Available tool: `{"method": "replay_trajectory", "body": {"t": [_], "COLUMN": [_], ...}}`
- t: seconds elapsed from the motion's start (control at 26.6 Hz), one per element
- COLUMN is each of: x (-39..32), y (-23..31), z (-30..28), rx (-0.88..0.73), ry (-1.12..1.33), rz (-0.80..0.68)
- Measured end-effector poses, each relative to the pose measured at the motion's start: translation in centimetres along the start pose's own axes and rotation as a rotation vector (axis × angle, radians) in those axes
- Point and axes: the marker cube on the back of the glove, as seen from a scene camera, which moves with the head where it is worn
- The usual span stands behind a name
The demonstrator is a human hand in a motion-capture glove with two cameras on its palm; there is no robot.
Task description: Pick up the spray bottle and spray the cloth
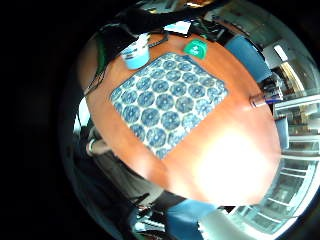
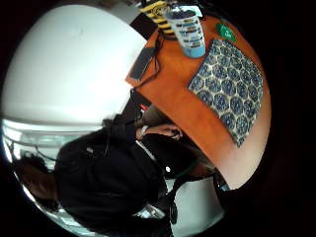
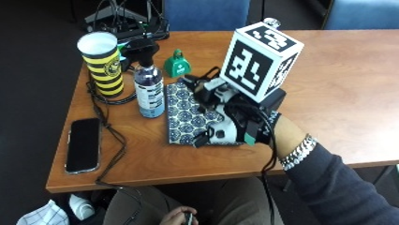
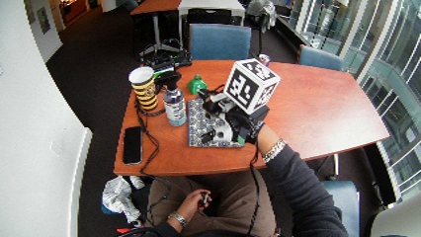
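Your right hand (image 3: 240, 123) hovers over the cloth (image 3: 187, 112), fingers relaxed, holding nothing; the spray bottle (image 3: 150, 89) stands upright just beside the cloth

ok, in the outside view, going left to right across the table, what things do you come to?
Phone → yellow and black striped cup → spray bottle → patterned cloth → gloved right hand above the cloth. The green bell sits farther back, overlapping the cloth's span, so I left it out.

Gloved right hand (image 3: 233, 119) hovering palm-down over the cloth (image 3: 187, 115), fingers relaxed, gripping nothing, forearm reaching across the near edge
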Motion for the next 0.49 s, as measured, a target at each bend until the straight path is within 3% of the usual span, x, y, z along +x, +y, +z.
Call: {"method": "replay_trajectory", "body": {"t": [0.49], "x": [-6.1], "y": [6.8], "z": [2.9], "rx": [-0.098], "ry": [0.082], "rz": [-0.124]}}
